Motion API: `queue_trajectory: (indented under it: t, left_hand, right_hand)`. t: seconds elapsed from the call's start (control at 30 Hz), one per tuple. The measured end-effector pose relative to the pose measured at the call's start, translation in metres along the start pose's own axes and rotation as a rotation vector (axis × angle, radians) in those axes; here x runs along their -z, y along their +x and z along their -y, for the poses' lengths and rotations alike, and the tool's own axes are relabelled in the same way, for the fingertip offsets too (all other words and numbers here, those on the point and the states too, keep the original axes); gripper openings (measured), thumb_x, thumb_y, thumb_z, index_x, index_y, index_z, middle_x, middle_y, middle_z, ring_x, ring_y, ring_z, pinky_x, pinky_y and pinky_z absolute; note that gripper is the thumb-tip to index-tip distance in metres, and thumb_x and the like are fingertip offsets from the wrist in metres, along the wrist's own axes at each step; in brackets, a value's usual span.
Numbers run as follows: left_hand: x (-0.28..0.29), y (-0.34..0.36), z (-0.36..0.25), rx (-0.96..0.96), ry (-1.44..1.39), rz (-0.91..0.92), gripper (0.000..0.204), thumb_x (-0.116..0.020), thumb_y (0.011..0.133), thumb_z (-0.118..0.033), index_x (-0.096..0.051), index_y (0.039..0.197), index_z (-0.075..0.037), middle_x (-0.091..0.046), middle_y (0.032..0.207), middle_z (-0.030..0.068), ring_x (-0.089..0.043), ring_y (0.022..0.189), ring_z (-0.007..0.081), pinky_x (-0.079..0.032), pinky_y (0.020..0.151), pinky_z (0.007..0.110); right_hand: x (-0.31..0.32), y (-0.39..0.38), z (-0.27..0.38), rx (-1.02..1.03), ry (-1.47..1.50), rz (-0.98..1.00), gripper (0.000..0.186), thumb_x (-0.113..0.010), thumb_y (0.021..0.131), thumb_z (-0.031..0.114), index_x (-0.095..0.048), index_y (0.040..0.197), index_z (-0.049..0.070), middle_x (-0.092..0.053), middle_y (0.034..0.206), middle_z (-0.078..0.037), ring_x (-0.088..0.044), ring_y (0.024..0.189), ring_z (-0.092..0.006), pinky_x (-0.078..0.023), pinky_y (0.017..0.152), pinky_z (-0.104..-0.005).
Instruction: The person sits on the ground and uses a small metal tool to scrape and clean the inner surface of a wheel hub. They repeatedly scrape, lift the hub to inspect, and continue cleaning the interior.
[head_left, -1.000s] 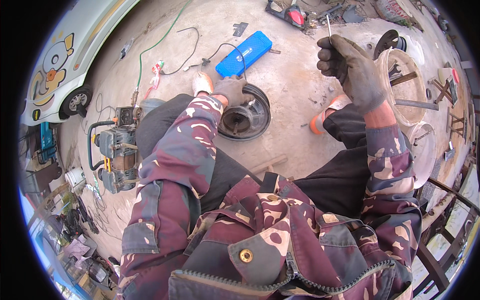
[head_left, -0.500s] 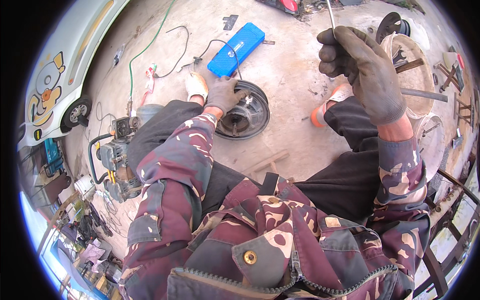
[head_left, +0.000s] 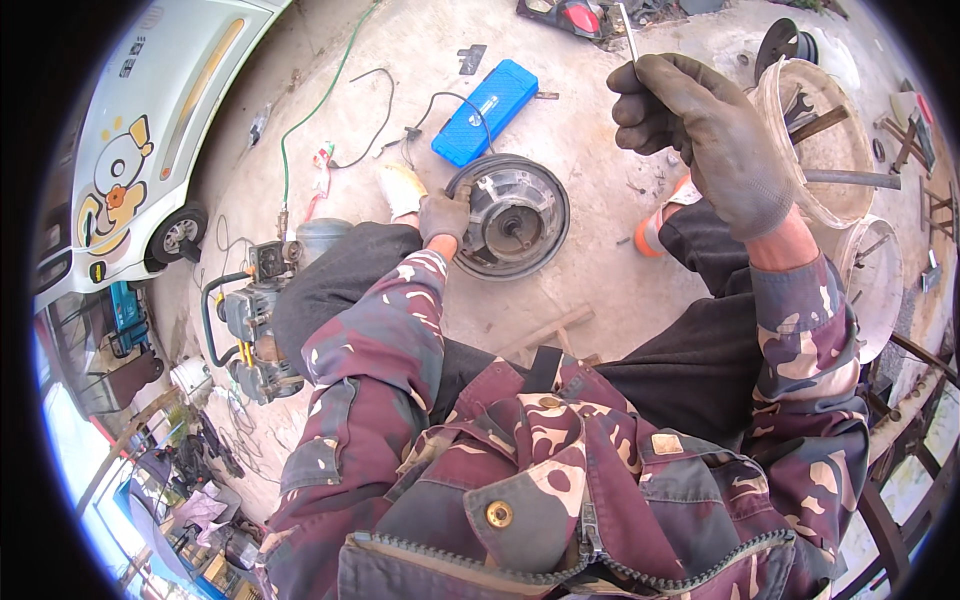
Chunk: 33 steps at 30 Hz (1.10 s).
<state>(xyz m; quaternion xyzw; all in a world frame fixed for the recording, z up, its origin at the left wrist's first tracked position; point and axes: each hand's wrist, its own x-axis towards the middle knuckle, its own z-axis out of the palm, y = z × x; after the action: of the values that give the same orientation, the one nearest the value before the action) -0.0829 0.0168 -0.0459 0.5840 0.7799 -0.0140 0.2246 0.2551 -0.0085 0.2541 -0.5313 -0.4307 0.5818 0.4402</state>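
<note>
A black-rimmed hub motor wheel [head_left: 511, 216] with a grey centre and a short axle stands on the concrete between my feet, its face turned up toward me. My gloved left hand [head_left: 443, 216] is closed around the left edge of its rim. Raised at the upper right, well away from the wheel, my gloved right hand [head_left: 715, 135] pinches a thin metal rod [head_left: 628, 30] that points up and away. The rod's lower end is hidden in the fingers, so its kind does not show.
Beyond the wheel lies a blue case [head_left: 485, 112], with a black cable beside it. A white bucket [head_left: 840, 190] holding wrenches and bars stands by my right arm. On the left are a compressor [head_left: 258, 325], a green hose [head_left: 312, 112] and a parked van [head_left: 150, 150].
My left hand has gone from the wheel's upper face to the left side of its rim. The wheel has turned its face more toward me. My right hand still holds the rod up.
</note>
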Motion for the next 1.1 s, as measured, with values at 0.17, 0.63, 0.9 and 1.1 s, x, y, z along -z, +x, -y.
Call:
queue_trajectory:
  t: [0.17, 0.63, 0.9, 1.1]
  left_hand:
    - [-0.021, -0.015, 0.021, 0.133, -0.048, 0.004, 0.08, -0.041, 0.105, -0.068, -0.075, 0.111, 0.005, -0.071, 0.112, 0.0346, -0.067, 0.114, 0.049, -0.052, 0.099, 0.052]
    - [-0.08, -0.055, 0.056, 0.609, -0.331, 0.167, 0.065, -0.045, 0.108, -0.058, -0.071, 0.12, 0.001, -0.075, 0.106, 0.022, -0.077, 0.086, 0.0376, -0.061, 0.068, 0.051]
    - [-0.056, -0.063, 0.059, 0.734, -0.385, 0.378, 0.054, -0.055, 0.102, -0.048, -0.067, 0.132, -0.004, -0.072, 0.123, 0.0207, -0.075, 0.099, 0.0407, -0.062, 0.079, 0.053]
    - [-0.03, -0.066, 0.041, 0.409, 0.065, 0.036, 0.06, -0.066, 0.091, -0.044, -0.069, 0.129, 0.002, -0.065, 0.136, 0.0308, -0.064, 0.127, 0.0432, -0.051, 0.108, 0.048]
  right_hand:
    - [0.003, -0.001, 0.0, 0.035, -0.001, 0.005, 0.04, -0.055, 0.11, 0.037, -0.071, 0.116, 0.001, -0.075, 0.094, -0.006, -0.074, 0.084, -0.0143, -0.058, 0.079, -0.0279]
    - [-0.002, -0.007, 0.006, 0.107, 0.007, 0.059, 0.038, -0.055, 0.111, 0.036, -0.072, 0.116, 0.003, -0.073, 0.092, -0.004, -0.072, 0.082, -0.0119, -0.058, 0.078, -0.0272]
    - [-0.006, -0.008, 0.006, 0.125, 0.006, 0.035, 0.038, -0.057, 0.108, 0.034, -0.072, 0.114, -0.001, -0.074, 0.094, -0.007, -0.071, 0.079, -0.0118, -0.059, 0.075, -0.0269]
    - [-0.007, -0.007, 0.005, 0.136, -0.05, 0.034, 0.041, -0.055, 0.111, 0.038, -0.072, 0.118, 0.001, -0.074, 0.093, -0.005, -0.071, 0.08, -0.0113, -0.06, 0.079, -0.0272]
